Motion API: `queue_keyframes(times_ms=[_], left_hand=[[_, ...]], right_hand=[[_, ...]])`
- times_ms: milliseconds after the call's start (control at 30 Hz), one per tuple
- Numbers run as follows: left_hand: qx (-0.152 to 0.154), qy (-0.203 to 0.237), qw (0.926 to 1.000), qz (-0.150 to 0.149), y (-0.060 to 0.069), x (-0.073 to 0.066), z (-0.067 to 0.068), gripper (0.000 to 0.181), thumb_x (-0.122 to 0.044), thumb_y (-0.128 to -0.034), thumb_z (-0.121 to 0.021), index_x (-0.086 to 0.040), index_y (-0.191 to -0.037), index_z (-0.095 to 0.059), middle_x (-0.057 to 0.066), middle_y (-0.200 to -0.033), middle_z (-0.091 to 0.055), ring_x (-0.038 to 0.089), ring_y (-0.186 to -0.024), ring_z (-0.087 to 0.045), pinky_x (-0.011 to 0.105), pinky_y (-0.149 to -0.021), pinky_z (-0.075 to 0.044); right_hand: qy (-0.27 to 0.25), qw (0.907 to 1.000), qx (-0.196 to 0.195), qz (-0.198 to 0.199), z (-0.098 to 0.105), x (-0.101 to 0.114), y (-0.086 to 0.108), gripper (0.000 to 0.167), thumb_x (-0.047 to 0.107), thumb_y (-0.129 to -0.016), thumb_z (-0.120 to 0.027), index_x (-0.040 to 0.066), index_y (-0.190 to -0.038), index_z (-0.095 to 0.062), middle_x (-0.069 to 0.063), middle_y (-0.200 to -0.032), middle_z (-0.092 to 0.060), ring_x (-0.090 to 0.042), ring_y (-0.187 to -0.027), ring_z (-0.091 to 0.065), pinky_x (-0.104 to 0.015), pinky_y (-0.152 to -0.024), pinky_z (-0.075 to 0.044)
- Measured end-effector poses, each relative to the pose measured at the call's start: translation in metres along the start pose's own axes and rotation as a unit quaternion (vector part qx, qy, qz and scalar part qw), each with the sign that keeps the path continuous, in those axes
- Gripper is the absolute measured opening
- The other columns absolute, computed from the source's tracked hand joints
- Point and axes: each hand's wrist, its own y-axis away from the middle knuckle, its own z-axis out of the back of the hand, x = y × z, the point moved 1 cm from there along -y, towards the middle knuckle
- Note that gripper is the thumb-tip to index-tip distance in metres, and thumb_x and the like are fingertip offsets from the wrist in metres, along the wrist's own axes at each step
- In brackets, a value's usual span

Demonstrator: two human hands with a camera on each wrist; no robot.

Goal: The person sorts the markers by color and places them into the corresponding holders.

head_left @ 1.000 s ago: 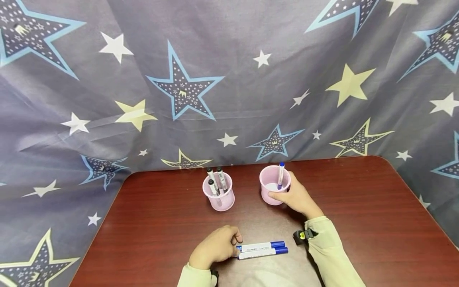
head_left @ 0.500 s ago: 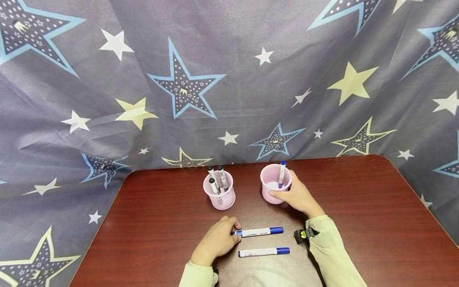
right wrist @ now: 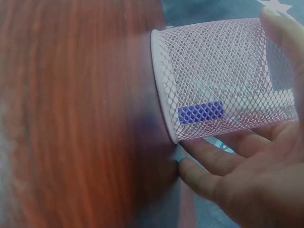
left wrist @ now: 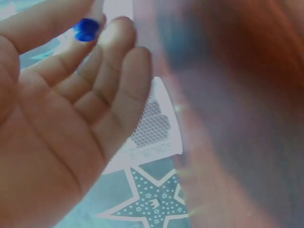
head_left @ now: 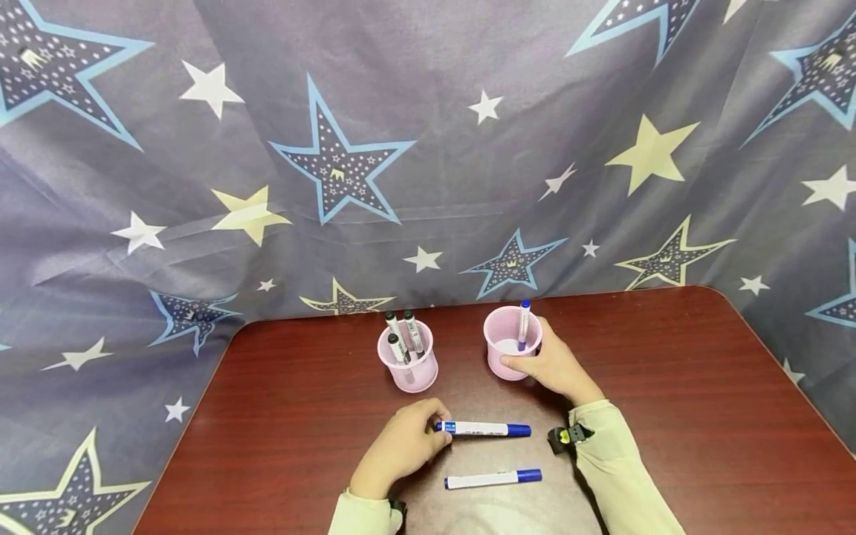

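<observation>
My left hand point(head_left: 403, 448) pinches one end of a white marker with a blue cap point(head_left: 483, 429), its capped end pointing right. In the left wrist view the blue end point(left wrist: 87, 30) shows between the fingers, the palm uncovered. A second blue-capped marker point(head_left: 491, 479) lies on the table nearer the front edge. My right hand point(head_left: 560, 365) grips the right side of a pink mesh pen cup point(head_left: 506, 364), thumb at the front. Inside that cup one blue marker point(head_left: 524, 325) leans upright; the right wrist view shows its blue lower end point(right wrist: 200, 113) through the mesh.
Another pink mesh cup point(head_left: 416, 376) stands to the left, holding several black-capped markers point(head_left: 414, 336). The dark red wooden table point(head_left: 287, 416) ends at a grey curtain with stars point(head_left: 428, 186) behind it.
The two blue-capped markers lay side by side; my left hand has carried one of them away from the front edge and up a little. The right hand keeps its grip on the cup.
</observation>
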Motion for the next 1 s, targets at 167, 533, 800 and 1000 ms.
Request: queue_keyframes(times_ms=[167,533,800,1000], left_hand=[[-0.011,0.1,0.9949,0.0,0.0,-0.008,0.008,0.014,-0.008,-0.089,-0.075,-0.015,-0.097,-0.066,-0.007,-0.071,-0.058,0.007,-0.057,-0.056,0.025,-0.055,-0.048],[-0.096,0.205,0.9734,-0.036,0.0,-0.02,0.015,0.021,-0.004,-0.0859,-0.078,-0.012,-0.104,-0.07,-0.003,-0.084,-0.062,0.012,-0.077,-0.06,0.026,-0.069,-0.052],[-0.126,0.232,0.9639,-0.035,0.001,-0.02,0.014,0.022,-0.004,-0.086,-0.078,-0.007,-0.107,-0.07,0.002,-0.084,-0.062,0.013,-0.074,-0.059,0.023,-0.065,-0.05],[-0.124,0.247,0.9608,-0.017,-0.001,-0.021,0.012,0.02,-0.007,-0.0873,-0.078,-0.01,-0.106,-0.07,0.002,-0.079,-0.062,0.013,-0.069,-0.058,0.022,-0.062,-0.048]], right_hand=[[0.001,1.0,-0.002,-0.002,0.0,-0.001,0.0,0.084,0.03,-0.077,-0.089,0.002,-0.141,-0.042,-0.019,-0.125,-0.061,-0.035,-0.113,-0.058,-0.049,-0.095,-0.045],[-0.008,1.0,-0.001,-0.002,0.0,0.001,0.0,0.085,0.029,-0.077,-0.089,0.003,-0.142,-0.042,-0.019,-0.126,-0.061,-0.034,-0.116,-0.057,-0.049,-0.097,-0.044],[-0.008,1.0,0.001,-0.003,-0.001,0.002,0.001,0.086,0.028,-0.077,-0.089,0.001,-0.144,-0.042,-0.02,-0.126,-0.062,-0.035,-0.115,-0.058,-0.05,-0.097,-0.044],[-0.002,1.0,0.002,-0.007,0.0,0.001,0.0,0.088,0.03,-0.077,-0.089,0.003,-0.145,-0.041,-0.019,-0.127,-0.062,-0.035,-0.116,-0.058,-0.049,-0.097,-0.044]])
